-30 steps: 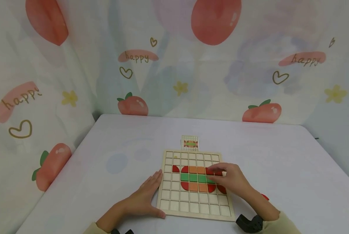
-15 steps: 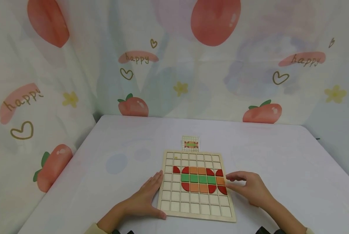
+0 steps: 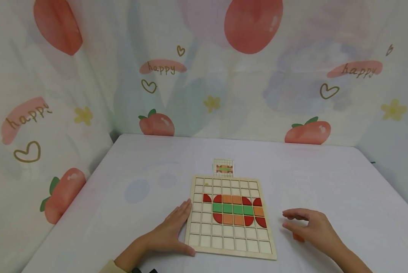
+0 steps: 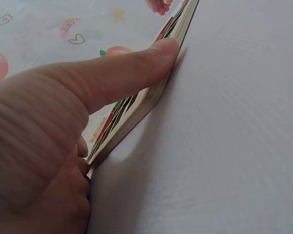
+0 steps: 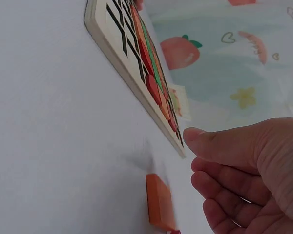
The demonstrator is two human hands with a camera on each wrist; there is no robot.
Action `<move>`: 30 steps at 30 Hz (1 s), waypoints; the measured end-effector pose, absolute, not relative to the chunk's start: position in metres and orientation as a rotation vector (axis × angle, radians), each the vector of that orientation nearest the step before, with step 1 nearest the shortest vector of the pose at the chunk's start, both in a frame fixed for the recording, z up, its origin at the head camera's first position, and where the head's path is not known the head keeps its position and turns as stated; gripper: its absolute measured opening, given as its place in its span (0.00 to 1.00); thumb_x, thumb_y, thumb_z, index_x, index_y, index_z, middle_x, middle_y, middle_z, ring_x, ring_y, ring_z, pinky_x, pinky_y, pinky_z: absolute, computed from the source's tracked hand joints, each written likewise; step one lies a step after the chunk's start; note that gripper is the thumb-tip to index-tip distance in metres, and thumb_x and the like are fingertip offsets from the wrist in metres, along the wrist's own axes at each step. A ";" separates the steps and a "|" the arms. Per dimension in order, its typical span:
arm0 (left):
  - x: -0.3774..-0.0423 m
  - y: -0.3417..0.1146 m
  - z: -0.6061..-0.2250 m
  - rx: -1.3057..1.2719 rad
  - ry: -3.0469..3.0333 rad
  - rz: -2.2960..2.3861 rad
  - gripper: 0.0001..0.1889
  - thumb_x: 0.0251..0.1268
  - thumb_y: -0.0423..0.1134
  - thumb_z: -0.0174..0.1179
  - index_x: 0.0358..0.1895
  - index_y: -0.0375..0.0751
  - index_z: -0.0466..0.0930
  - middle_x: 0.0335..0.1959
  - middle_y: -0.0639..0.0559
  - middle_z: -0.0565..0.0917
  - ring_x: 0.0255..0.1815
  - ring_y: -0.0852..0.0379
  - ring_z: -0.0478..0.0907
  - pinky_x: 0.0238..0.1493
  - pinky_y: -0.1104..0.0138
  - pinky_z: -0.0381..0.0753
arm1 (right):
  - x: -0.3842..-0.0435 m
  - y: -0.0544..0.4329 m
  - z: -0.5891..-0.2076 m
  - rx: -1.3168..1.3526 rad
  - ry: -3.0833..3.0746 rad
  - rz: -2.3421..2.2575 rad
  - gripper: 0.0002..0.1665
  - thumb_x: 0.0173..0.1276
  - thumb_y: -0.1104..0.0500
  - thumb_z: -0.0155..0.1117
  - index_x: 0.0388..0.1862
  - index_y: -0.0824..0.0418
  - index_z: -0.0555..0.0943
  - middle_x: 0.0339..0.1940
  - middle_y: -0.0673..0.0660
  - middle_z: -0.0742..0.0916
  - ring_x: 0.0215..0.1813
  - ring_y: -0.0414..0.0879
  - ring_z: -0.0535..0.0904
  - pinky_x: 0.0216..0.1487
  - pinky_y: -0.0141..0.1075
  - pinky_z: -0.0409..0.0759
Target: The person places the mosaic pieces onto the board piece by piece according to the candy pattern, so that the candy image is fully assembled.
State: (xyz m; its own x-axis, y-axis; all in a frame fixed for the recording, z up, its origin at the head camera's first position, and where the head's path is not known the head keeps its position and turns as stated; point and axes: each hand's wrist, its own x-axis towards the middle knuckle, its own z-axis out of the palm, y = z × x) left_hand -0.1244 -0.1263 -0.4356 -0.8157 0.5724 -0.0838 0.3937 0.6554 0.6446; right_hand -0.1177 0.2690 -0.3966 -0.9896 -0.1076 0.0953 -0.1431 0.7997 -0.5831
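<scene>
A wooden grid board [image 3: 231, 229] lies on the table, with red, orange and green tiles set in its middle rows. My left hand [image 3: 167, 232] rests along its left edge, fingers straight, and the thumb [image 4: 132, 73] touches the rim near the front corner. To the right of the board, my right hand [image 3: 318, 229] hovers with loosely bent fingers and nothing between them. Close by on the table is an orange tile [image 5: 159, 202], partly hidden under that hand in the head view. A red piece [image 5: 174, 232] peeks in beside it.
A small pattern card [image 3: 223, 168] showing a candy-like figure stands just behind the board. The white tabletop [image 3: 149, 163] reaches back to a printed cloth backdrop [image 3: 197, 76] with fruit, hearts and flowers.
My right hand has left the right column of the board, where an orange tile now shows between two red ones, and moved right and nearer. The left hand stays put.
</scene>
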 end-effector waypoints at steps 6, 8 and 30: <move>-0.124 -0.125 -0.435 0.777 2.601 0.901 0.66 0.36 0.71 0.64 0.73 0.40 0.35 0.74 0.50 0.38 0.72 0.56 0.33 0.69 0.54 0.38 | -0.111 0.283 -0.400 0.174 -2.939 0.945 0.22 0.47 0.53 0.76 0.41 0.61 0.84 0.38 0.51 0.86 0.42 0.44 0.80 0.37 0.31 0.80; -0.124 -0.125 -0.435 0.777 2.603 0.898 0.66 0.36 0.71 0.64 0.73 0.40 0.35 0.74 0.50 0.38 0.72 0.56 0.33 0.69 0.54 0.38 | -0.110 0.287 -0.401 0.173 -2.951 0.902 0.23 0.46 0.52 0.76 0.41 0.61 0.84 0.38 0.52 0.86 0.43 0.48 0.80 0.38 0.34 0.80; -0.124 -0.125 -0.435 0.773 2.607 0.896 0.66 0.36 0.71 0.64 0.73 0.41 0.35 0.74 0.51 0.38 0.72 0.57 0.33 0.69 0.55 0.38 | -0.106 0.304 -0.402 0.257 -3.123 0.878 0.25 0.44 0.55 0.77 0.43 0.60 0.83 0.40 0.49 0.85 0.36 0.37 0.76 0.41 0.34 0.79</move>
